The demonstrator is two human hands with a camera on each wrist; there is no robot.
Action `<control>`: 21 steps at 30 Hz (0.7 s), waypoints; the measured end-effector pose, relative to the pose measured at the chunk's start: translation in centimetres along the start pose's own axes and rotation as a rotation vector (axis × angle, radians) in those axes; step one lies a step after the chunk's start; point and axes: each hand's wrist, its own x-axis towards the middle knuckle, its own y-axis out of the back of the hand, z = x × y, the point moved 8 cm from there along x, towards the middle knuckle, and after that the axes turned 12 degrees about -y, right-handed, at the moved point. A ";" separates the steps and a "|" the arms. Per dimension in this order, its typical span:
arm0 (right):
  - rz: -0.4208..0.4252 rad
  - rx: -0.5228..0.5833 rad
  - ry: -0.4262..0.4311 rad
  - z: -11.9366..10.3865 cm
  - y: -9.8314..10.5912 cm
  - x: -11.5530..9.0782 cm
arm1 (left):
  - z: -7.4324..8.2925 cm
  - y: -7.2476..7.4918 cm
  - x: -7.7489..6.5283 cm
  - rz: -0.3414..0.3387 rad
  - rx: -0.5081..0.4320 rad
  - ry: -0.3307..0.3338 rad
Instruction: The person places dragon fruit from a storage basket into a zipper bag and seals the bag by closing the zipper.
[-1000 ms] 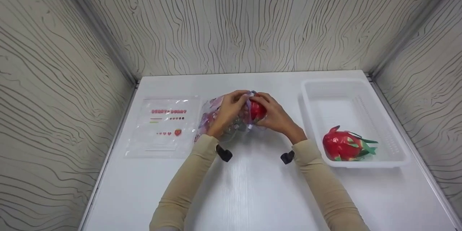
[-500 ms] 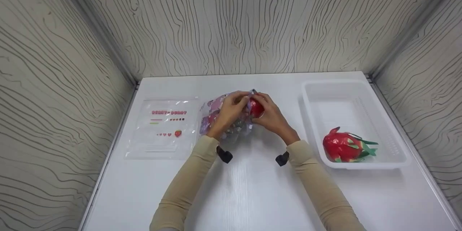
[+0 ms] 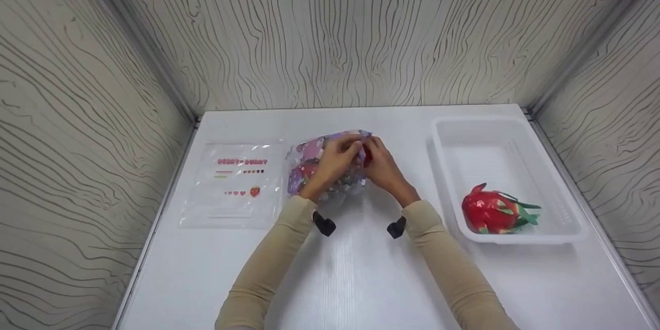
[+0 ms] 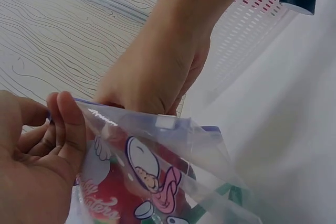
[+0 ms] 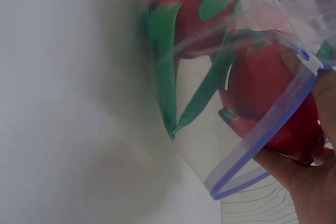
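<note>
My left hand pinches the rim of a clear zip bag with purple and pink cartoon print; the thumb and fingertips meet at its edge in the left wrist view. At the bag's open mouth, my right hand grips a red dragon fruit, which is mostly past the blue zip strip in the right wrist view. Another red dragon fruit with green leaf tips lies deeper in the bag. The white slider sits on the zip.
A white plastic basket stands at the right with one dragon fruit inside, near its front left corner. Flat on the white table at the left lies a second clear zip bag. Wood-patterned walls close in the back and sides.
My right hand has moved left, taking the dragon fruit further into the bag, so less of its red shows in the head view. My left hand stays at the rim.
</note>
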 end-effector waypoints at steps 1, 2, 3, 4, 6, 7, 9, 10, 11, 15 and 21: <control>-0.005 0.003 -0.008 0.0 -0.1 0.0 | -0.1 -0.1 0.0 -0.002 0.005 0.002; -0.013 0.006 -0.017 0.1 -0.2 0.1 | -0.1 -0.1 0.0 -0.002 0.005 0.003; -0.019 0.011 -0.021 0.1 -0.3 0.1 | -0.1 -0.1 0.0 -0.003 0.006 0.002; -0.024 0.016 -0.022 0.1 -0.4 0.1 | -0.2 -0.1 -0.1 -0.001 0.007 0.002; -0.032 0.030 -0.013 0.0 -0.5 0.2 | -0.2 -0.1 -0.1 0.002 0.011 0.003; -0.033 0.034 -0.004 0.0 -0.6 0.3 | -0.2 -0.1 0.0 0.004 0.012 0.003; -0.038 0.043 0.019 -0.2 -0.7 0.3 | -0.2 0.0 -0.1 0.008 0.018 0.006; -0.043 0.051 0.030 -0.2 -0.7 0.3 | -0.1 0.0 -0.1 0.009 0.021 0.006; -0.047 0.056 0.042 -0.3 -0.7 0.3 | -0.1 0.0 -0.1 0.009 0.022 0.006; -0.067 0.074 0.082 -0.7 -0.9 0.3 | 0.1 0.0 -0.1 0.001 0.022 -0.015; -0.150 0.102 0.064 -0.5 -1.4 0.4 | 0.4 0.0 -0.1 -0.010 0.028 -0.029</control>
